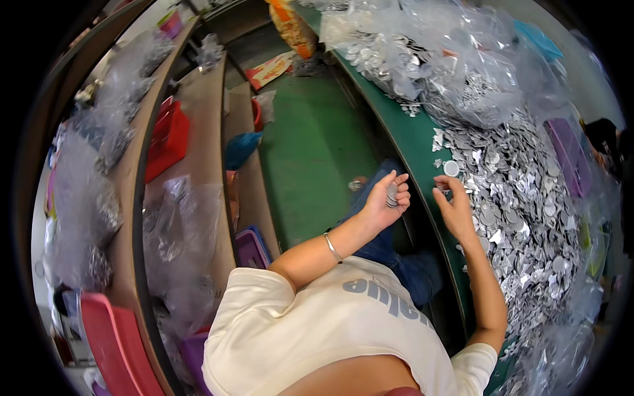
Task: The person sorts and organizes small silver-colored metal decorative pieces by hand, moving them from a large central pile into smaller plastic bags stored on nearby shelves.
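A long green workbench runs down the right side, bending with the lens, and a tiered brown shelving unit fills the left. Between them lies a green floor. The person, in a cream T-shirt and blue jeans, is close against the bench's near edge.

A broad heap of small silver pieces, some round and many irregular, covers much of the bench to the right of both hands. Clear plastic bags are piled at its far end, with silver pieces showing through and around them. More cloudy bags crowd the shelves, along with a pinkish-red bin at the lower left and a bright red basket farther up. A purple tray stands along the far right side of the heap.

The left hand is raised just off the bench edge, palm turned up, its fingers curled in over several silver discs gathered there. The right hand is at the bench edge beside the heap, partly curled, thumb and fingers bent toward one another; whether a small piece sits between them cannot be told.

Just beyond its fingertips, a single pale round disc with a raised-looking rim lies on the bench. A slim bracelet circles the left wrist.
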{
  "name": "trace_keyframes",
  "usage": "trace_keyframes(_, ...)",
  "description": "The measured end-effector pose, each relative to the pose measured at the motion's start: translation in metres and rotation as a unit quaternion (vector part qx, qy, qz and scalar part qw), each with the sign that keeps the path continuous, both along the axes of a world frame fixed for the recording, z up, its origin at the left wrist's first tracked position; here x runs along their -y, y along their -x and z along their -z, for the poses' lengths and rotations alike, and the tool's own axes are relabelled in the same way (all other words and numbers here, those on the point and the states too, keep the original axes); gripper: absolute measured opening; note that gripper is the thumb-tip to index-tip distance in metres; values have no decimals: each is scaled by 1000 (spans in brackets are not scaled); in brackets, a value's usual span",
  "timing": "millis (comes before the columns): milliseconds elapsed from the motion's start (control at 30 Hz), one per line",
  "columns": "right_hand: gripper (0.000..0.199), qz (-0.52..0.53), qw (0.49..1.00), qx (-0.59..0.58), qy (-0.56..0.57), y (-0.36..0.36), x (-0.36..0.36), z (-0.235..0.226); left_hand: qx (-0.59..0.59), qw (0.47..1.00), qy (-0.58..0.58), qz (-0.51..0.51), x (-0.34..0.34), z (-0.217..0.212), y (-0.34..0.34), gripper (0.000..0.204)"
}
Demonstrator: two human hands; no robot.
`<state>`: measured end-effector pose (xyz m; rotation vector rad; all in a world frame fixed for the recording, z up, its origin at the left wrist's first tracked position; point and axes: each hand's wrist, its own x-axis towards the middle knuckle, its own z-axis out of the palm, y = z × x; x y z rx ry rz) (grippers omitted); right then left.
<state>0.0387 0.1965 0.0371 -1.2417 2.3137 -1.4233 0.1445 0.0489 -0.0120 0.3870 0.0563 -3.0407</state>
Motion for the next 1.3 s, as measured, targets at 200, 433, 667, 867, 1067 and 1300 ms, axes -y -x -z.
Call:
trace_keyframes(200,19,-84,995,-52,20,-20,29,-23,234,969,68,30,18,-13,18,17)
trace_keyframes(433,19,-48,998,39,-30,33,73,-25,-16,947,295,-126,112,-103,120,28)
trace_keyframes(667,26,-40,990,114,-67,71,118,-27,144,781,492,-356,168,-102,286,46)
trace_keyframes(867,25,26,953,302,-6,86,143,-31,149,689,687,-176,155,-107,251,47)
trace_keyframes(1067,22,88,944,313,53,68,212,-50,36,757,652,-14,196,-175,113,23)
trace_keyframes(1300,36,27,938,339,71,24,329,-93,270,768,562,-147,294,-190,-31,22)
